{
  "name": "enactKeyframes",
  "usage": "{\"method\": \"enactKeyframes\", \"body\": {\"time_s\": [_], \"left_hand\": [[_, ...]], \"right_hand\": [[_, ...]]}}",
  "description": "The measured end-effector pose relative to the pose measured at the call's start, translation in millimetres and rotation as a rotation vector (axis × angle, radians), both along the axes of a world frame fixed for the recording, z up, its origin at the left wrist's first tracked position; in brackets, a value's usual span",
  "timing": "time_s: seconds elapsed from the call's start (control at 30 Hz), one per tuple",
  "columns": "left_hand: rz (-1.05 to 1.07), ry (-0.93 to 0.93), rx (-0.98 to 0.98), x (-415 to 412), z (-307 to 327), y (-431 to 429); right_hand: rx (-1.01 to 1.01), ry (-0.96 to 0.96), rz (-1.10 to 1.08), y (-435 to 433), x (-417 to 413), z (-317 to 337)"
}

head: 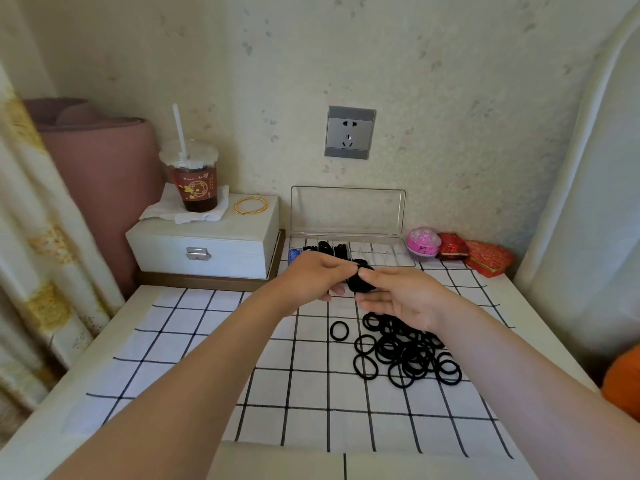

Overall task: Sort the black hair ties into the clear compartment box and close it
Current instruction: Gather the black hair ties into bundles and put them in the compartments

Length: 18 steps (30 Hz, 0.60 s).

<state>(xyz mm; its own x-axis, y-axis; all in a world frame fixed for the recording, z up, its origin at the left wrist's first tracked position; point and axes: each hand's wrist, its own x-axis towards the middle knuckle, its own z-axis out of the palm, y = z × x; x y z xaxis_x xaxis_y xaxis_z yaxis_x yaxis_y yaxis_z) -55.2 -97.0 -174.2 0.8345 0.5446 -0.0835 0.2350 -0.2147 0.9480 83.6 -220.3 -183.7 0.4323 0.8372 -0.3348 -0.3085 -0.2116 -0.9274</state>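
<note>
A clear compartment box (391,256) stands open against the wall, its lid (348,211) upright; its left compartments hold black hair ties (327,247), the right ones look bare. A pile of loose black hair ties (408,355) lies on the checked cloth, with one tie (339,330) apart to its left. My left hand (311,280) and my right hand (401,296) meet just in front of the box, both pinching a small bunch of black hair ties (360,280) between them.
A white jewellery box (207,244) at the back left carries a drink cup with a straw (192,178) and a gold bangle (251,205). A pink pod (423,242) and red boxes (488,258) sit right of the clear box. A wall socket (349,132) is above.
</note>
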Motion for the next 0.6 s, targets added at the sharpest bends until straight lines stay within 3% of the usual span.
{"method": "enactKeyframes", "body": {"time_s": [0.17, 0.27, 0.43, 0.53, 0.6], "left_hand": [[0.084, -0.027, 0.615, 10.3, -6.7, 11.1], [0.068, 0.087, 0.875, 15.6, -25.2, 24.7], [-0.019, 0.254, 0.986, 17.2, -44.9, 33.2], [-0.026, 0.237, 0.976, 18.4, -47.3, 38.1], [-0.027, 0.204, 0.951, 18.9, -47.5, 41.6]], "right_hand": [[0.011, -0.162, -0.155, 9.7, 10.8, 9.0], [-0.007, -0.312, -0.252, 23.3, 20.0, 17.0], [-0.101, -0.682, -0.332, 56.7, 40.0, 17.1], [-0.206, -0.886, -0.261, 79.9, 47.0, 11.0], [-0.332, -1.119, -0.168, 91.4, 49.7, 7.0]]}}
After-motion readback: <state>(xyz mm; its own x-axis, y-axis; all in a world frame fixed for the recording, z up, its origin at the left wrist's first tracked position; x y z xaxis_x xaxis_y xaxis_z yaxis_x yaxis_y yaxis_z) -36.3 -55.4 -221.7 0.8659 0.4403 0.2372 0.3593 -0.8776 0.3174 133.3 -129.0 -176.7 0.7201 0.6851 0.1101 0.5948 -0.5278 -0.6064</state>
